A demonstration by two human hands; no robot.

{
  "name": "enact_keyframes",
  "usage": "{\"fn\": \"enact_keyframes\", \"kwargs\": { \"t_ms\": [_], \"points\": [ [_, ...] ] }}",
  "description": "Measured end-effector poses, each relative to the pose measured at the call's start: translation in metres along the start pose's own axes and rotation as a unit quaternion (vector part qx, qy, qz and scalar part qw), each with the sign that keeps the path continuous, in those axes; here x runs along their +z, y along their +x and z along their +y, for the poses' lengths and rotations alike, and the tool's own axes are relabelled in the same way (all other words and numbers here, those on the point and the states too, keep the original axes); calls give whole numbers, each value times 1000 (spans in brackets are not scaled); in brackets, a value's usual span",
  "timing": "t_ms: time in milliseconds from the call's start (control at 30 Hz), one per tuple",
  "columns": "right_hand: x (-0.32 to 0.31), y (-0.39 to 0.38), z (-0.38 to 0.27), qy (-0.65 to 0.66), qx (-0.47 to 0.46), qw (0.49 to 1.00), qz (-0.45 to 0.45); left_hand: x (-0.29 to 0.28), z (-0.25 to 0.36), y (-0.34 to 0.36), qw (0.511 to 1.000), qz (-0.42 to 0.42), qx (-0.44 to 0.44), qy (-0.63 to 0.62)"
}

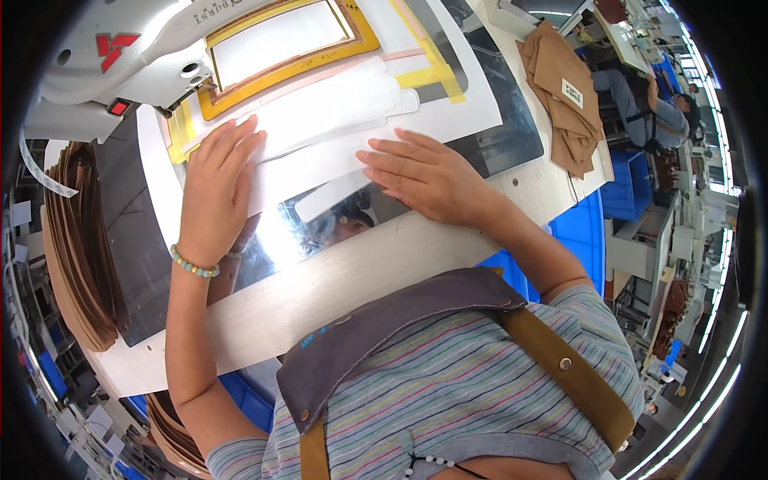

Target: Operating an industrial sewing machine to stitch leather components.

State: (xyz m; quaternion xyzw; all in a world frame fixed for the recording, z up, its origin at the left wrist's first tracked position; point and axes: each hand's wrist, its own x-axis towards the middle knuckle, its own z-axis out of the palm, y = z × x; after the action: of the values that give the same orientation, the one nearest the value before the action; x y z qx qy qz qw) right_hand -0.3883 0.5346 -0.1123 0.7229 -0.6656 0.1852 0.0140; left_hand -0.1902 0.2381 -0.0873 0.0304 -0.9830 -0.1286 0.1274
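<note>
My left hand (220,188) lies flat with its fingers stretched toward the lower left end of a layered, translucent white piece (320,112). My right hand (436,180), fingers extended, rests to the right on the white sheet (472,112) below that piece. Nothing shows in either hand's grip. Strips of yellow tape (432,76) and pinkish strips run across the sheet. Just beyond the white piece sits an amber rectangular frame (292,76) with an open middle. Beneath the sheet is a shiny metal plate (280,240) that mirrors light.
A white sewing machine head (112,60) overhangs the upper left. Brown stacked pieces (76,240) stand along the left edge. Flat brown pieces (552,80), one with a white label, lie at the right. Blue bins (628,188) stand beyond the table (384,256); another person (640,104) sits farther off.
</note>
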Motion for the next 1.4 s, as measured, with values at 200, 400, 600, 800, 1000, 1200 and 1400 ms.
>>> {"fn": "enact_keyframes", "kwargs": {
  "t_ms": [200,400,600,800,1000,1200,1400],
  "points": [
    [-3,0,-5,-8,-36,999,37,32,31,32,1000,19,12,-14],
    [-5,3,-9,15,1,1000,-4,51,33,54,998,40,38,-27],
    [-1,1,-3,8,-47,998,38,52,30,52,993,54,49,-92],
    [-2,5,-9,45,-17,995,87,38,38,51,987,132,39,-82],
    [-4,7,-11,70,22,993,96,8,67,18,978,37,5,-207],
    [-11,16,-15,94,-34,988,120,7,97,-9,924,-71,-90,-364],
    [-46,33,1,237,87,967,23,1,72,-11,792,-78,-246,-554]
  ]
}}
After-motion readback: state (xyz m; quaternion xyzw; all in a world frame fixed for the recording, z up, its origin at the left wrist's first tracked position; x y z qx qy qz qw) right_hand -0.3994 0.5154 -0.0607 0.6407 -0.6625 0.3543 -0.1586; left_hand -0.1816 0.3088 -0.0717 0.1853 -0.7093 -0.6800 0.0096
